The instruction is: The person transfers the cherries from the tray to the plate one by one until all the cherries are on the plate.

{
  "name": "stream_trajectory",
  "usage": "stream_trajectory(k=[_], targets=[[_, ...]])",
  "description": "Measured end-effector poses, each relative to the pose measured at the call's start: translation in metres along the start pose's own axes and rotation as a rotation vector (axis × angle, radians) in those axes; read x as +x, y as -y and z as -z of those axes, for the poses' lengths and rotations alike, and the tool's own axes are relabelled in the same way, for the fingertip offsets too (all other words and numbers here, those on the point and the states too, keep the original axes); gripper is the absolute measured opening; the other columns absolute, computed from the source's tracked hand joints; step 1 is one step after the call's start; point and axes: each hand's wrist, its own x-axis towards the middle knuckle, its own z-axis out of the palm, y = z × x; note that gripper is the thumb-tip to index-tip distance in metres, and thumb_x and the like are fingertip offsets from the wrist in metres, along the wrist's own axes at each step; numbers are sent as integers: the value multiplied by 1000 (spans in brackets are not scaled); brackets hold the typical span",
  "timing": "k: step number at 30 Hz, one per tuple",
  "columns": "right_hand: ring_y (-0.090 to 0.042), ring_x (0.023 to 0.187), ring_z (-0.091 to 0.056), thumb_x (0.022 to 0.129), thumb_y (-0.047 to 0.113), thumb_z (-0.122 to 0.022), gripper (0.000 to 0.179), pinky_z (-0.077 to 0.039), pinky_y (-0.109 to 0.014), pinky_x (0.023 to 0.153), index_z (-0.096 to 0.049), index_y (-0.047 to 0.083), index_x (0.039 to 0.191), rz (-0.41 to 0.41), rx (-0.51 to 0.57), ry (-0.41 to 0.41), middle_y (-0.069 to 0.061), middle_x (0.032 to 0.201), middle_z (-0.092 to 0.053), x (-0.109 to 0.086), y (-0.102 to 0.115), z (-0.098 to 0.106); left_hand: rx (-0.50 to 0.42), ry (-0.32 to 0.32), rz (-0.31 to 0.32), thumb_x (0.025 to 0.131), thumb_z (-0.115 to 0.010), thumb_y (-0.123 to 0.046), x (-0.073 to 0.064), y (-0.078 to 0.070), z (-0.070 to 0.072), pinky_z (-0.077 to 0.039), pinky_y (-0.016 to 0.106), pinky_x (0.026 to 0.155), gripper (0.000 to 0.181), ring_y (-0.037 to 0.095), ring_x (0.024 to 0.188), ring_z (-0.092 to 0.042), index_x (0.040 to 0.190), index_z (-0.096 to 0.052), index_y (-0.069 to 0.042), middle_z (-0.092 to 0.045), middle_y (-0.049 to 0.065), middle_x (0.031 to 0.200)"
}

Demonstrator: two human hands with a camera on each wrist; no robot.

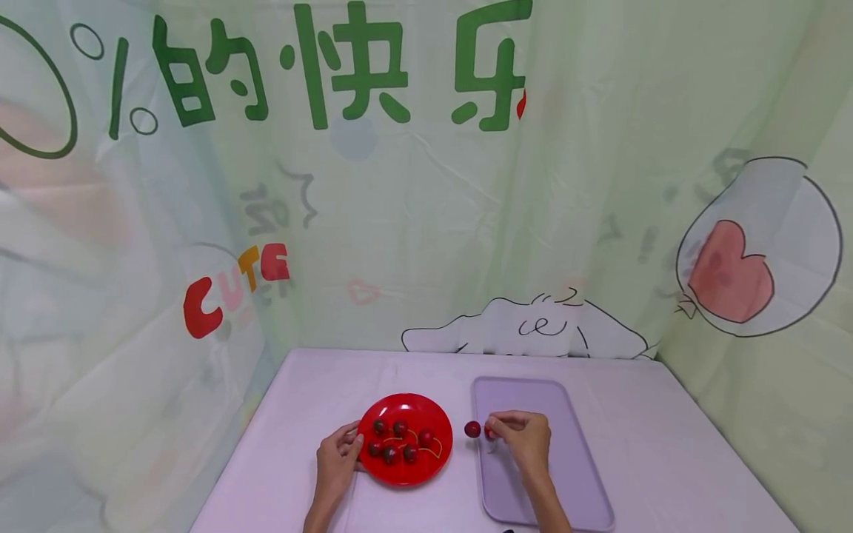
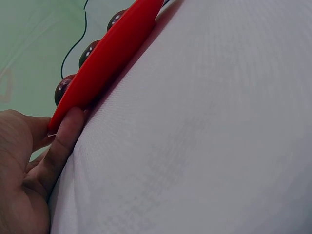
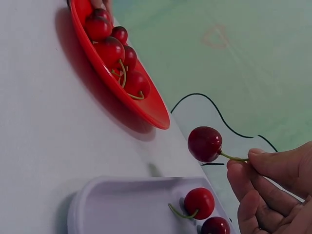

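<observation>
My right hand (image 1: 528, 438) pinches a dark red cherry (image 3: 204, 144) by its green stem, thumb against fingertips. In the head view that cherry hangs at the tray's left edge, between tray and plate. Several more cherries (image 1: 400, 428), some with stems, lie on a round red plate (image 1: 403, 476). The plate's left rim is gripped by my left hand (image 1: 336, 455); the left wrist view has the fingers (image 2: 73, 124) around the rim. On the lilac tray (image 1: 533, 400) the right wrist view shows a bright red cherry (image 3: 199, 203) with its stem and a second cherry (image 3: 215, 225) at the frame's bottom.
Tray and plate stand side by side on a table with a pale cloth (image 1: 320, 392), plate left, tray right. Printed curtains (image 1: 433, 244) hang behind the table and along both sides. A small dark thing (image 1: 509, 531) shows at the bottom edge of the head view.
</observation>
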Motion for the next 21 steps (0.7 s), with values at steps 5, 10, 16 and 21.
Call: stream_trajectory(k=[5,10,16,21], targets=[[-13,64,-78,89,-3,-86,16,-65,-22,67,-82,-12,102,23,6,13,-24,89,-82,0,0,-7,2,-4,2,105,-68,0,-1,-1,0,-65,26,57,36,14,76,-74,142,-69,2,-77,25,118],[-18,66,-79,88,-2,-87,14,-65,-22,65,-83,-10,98,17,1,17,-19,84,-83,0,-3,-13,16,-5,9,106,-68,-1,-1,-1,-1,-64,25,58,37,14,78,-75,142,-69,1,-78,24,118],[-24,69,-81,89,1,-87,12,-62,-18,63,-84,-7,97,27,-35,12,-19,86,-83,-5,-1,-23,-4,0,14,105,-68,-1,0,-2,-2,-65,27,58,37,14,77,-75,142,-68,2,-76,25,117],[-28,71,-82,90,1,-87,11,-59,-12,66,-84,-7,99,58,-39,2,-20,88,-83,-7,-2,-33,7,-7,18,106,-69,-3,-1,-3,-1,-66,26,59,37,13,77,-75,143,-68,1,-77,23,116]])
